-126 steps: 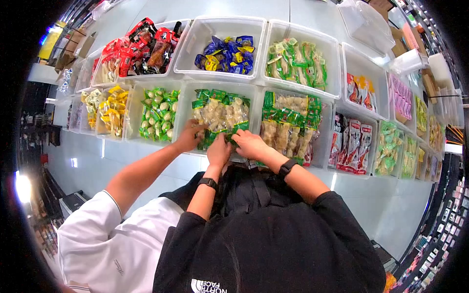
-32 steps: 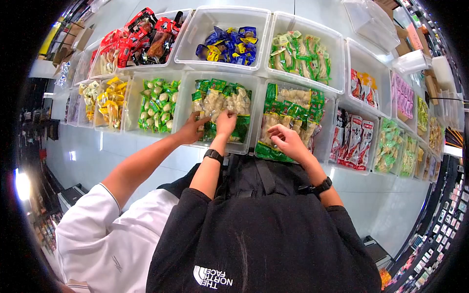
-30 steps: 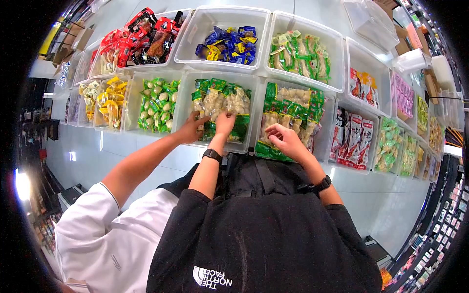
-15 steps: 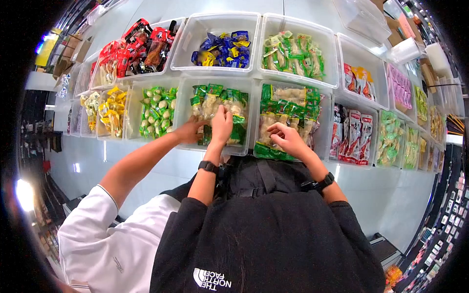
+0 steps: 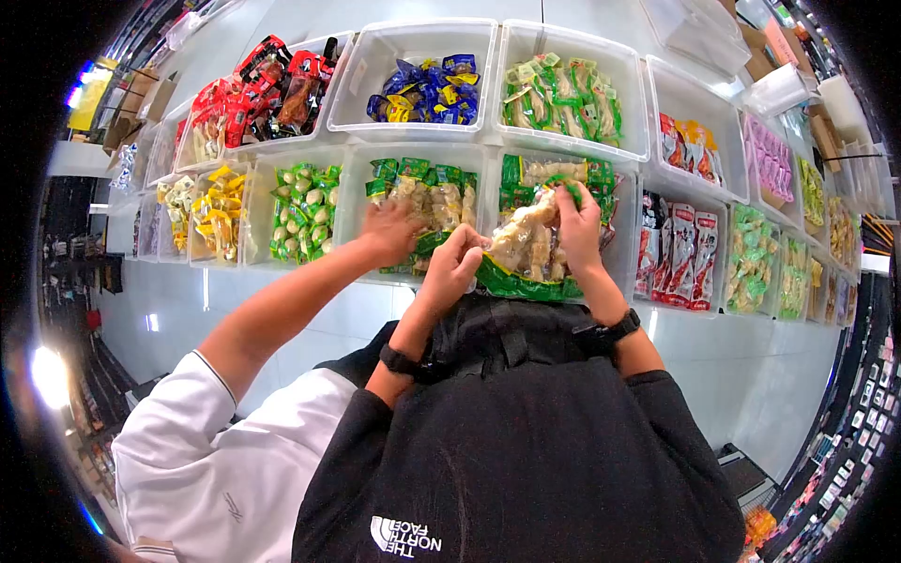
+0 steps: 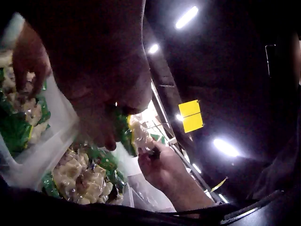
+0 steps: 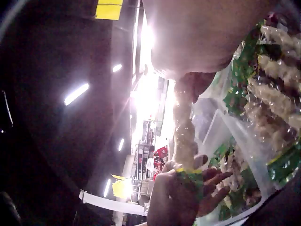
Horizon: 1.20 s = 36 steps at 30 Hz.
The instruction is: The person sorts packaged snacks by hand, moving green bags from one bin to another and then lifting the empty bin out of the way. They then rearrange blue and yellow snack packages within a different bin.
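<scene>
Held up between both hands is a clear packet of pale knobbly food with green ends [image 5: 526,225] [image 7: 183,127], slanting above the bin of similar packs. The left hand [image 5: 452,270] [image 7: 176,195] pinches its lower-left end. At the upper-right end, the right hand [image 5: 579,225] [image 6: 164,169] grips the green wrapper between thumb and fingers. Below lie more green-edged packs [image 5: 526,284], partly covered by the held packet. To the left, another person's hand [image 5: 389,233] is over packs in the neighbouring bin [image 5: 352,202].
Clear bins stand in two rows: blue packets [image 5: 427,91], green packets [image 5: 563,98] and red ones [image 5: 282,94] behind; green egg-like packs [image 5: 305,211] on the left, red-and-white pouches [image 5: 685,258] on the right. The other person's white-sleeved arm [image 5: 282,305] reaches in beside the left arm.
The left hand has moved right out of the neighbouring bin. The right hand has risen and taken hold of a packet, now lifted between both hands. The other person's hand has shifted slightly up and right.
</scene>
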Motion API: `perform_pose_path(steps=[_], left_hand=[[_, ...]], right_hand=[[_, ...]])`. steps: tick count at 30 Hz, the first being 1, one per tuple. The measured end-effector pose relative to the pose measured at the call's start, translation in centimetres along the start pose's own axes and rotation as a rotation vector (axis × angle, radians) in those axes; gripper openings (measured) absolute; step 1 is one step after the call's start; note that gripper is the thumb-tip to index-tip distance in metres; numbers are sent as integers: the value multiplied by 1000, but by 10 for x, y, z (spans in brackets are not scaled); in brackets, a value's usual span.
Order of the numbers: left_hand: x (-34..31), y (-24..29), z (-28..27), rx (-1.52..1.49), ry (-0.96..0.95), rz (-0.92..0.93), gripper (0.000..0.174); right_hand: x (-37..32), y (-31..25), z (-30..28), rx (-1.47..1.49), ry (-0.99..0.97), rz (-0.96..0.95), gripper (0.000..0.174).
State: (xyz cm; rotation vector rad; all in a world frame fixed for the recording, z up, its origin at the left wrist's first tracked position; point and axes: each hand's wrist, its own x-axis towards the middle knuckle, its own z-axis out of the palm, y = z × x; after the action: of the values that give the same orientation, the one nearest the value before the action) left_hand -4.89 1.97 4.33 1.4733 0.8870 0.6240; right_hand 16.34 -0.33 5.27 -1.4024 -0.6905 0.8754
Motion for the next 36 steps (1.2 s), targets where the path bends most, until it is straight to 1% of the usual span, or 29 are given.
perform_pose_path(steps=[1,2,3,5,6,7,9,11,12,13,15,16,17,19,20,21,23,24,25,27,28,29,30,31,32,33,34,35,36], left_hand=[[1,-4,3,-56,-16,-43,13],[1,-8,6,-114,-32,-87,17],[2,-5,5,-115,-32,-88,17],[6,1,2,335,-232,165,30],[7,-2,5,407,-246,161,35],[8,-6,8,404,-249,160,35],[9,-8,12,374,-302,-30,33],[8,-8,14,309,-338,-51,32],[7,-1,16,245,-370,-73,31],[6,6,17,243,-374,-73,31],[2,19,18,440,-439,28,30],[5,6,22,288,-485,-12,28],[7,-2,24,286,-486,-14,28],[8,-10,28,278,-590,-65,27],[8,-11,30,277,-592,-65,27],[8,-8,32,273,-598,-77,28],[6,-4,35,269,-608,-93,28],[6,-3,37,259,-625,-95,29],[6,-3,38,248,-639,-97,29],[6,2,37,231,-656,-95,28],[7,7,34,215,-672,-91,29],[39,9,-1,695,-675,292,31],[81,15,-37,1166,-636,686,35],[95,33,-34,1279,-623,475,41],[108,44,-35,1204,-505,452,41],[123,49,-36,1235,-431,478,43],[135,55,-35,1265,-356,504,45],[143,59,-34,1264,-356,506,45],[150,62,-32,1278,-343,453,45]], right_hand=[[-1,-1,-4,-120,50,-67,19],[-4,-3,-7,-177,46,-82,21],[-6,-3,-8,-178,45,-81,21],[-11,-3,-9,-263,79,17,17],[-13,-5,-8,-265,83,19,17],[-15,-8,-6,-219,106,-1,19],[-16,-9,-11,-173,132,-20,21],[-13,-6,-27,-352,112,-213,30],[-17,-12,-29,-345,125,-208,32],[-21,-12,-35,-347,128,-206,32],[-27,-12,-52,-729,118,-171,35],[-30,-10,-57,-668,127,-144,39],[-31,-2,-60,-669,127,-142,39],[-33,17,-67,-306,184,-88,41],[-34,21,-74,-140,118,95,36],[-38,15,-72,-141,120,97,36],[-44,3,-69,381,59,450,32],[-44,2,-72,506,-59,472,34],[-45,3,-72,506,-56,473,34],[-46,-1,-67,681,-2,593,34],[-46,-3,-65,682,-2,593,34],[-45,-5,-63,687,9,583,35],[-46,-7,-63,692,21,573,35],[-46,-12,-63,693,23,573,35],[-47,-17,-64,659,-22,537,33],[-48,-19,-66,625,-65,499,32],[-48,-19,-72,657,-145,505,25],[-47,-11,-79,656,-144,503,25],[-47,-6,-82,630,-173,481,22]])
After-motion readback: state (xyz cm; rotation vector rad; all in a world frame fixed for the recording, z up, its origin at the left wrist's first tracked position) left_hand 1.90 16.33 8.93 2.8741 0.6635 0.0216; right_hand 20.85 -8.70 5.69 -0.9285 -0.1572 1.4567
